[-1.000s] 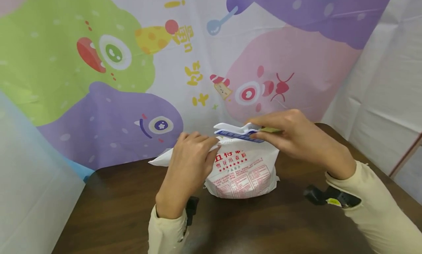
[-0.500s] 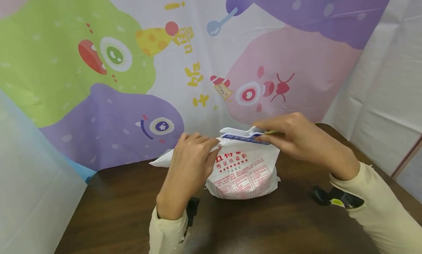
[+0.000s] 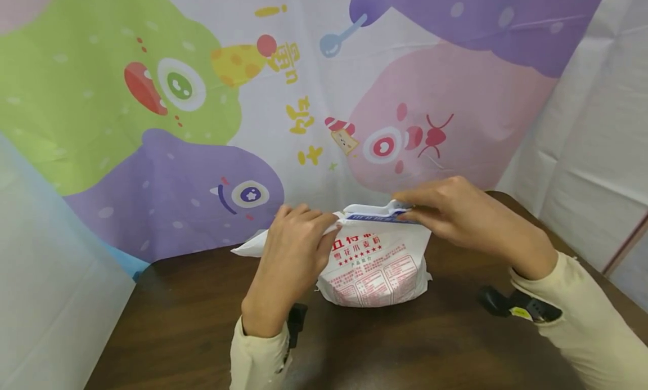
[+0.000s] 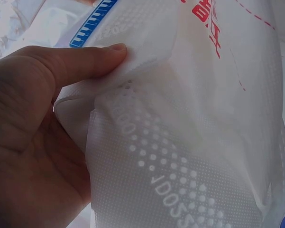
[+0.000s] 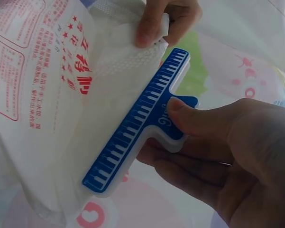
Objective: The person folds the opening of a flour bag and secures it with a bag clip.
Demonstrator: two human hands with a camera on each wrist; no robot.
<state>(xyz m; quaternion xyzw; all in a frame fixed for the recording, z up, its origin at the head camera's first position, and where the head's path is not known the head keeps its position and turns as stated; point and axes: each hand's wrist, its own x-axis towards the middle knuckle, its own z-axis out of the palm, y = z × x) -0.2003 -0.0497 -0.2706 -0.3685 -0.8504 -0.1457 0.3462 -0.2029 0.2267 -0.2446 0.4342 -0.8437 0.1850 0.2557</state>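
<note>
The right hand (image 3: 455, 210) pinches the blue-and-white clip (image 5: 137, 126) by its handle, thumb on top, the clip lying along the bag (image 3: 374, 266) top. The left hand (image 3: 291, 255) pinches the bag's folded top corner. The bag stands on the table (image 3: 177, 322), in front of the cartoon backdrop (image 3: 177, 97).

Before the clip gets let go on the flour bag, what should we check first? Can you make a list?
1. Left hand pinches the bag top: ok.
2. Right hand grips the blue clip by its handle: ok.
3. Clip lies along the bag's folded top edge: ok.
4. Clip spans the whole width of the top: cannot tell.
5. Clip squeezed fully closed on the fold: cannot tell.
6. Bag stands on the table: ok.
</note>
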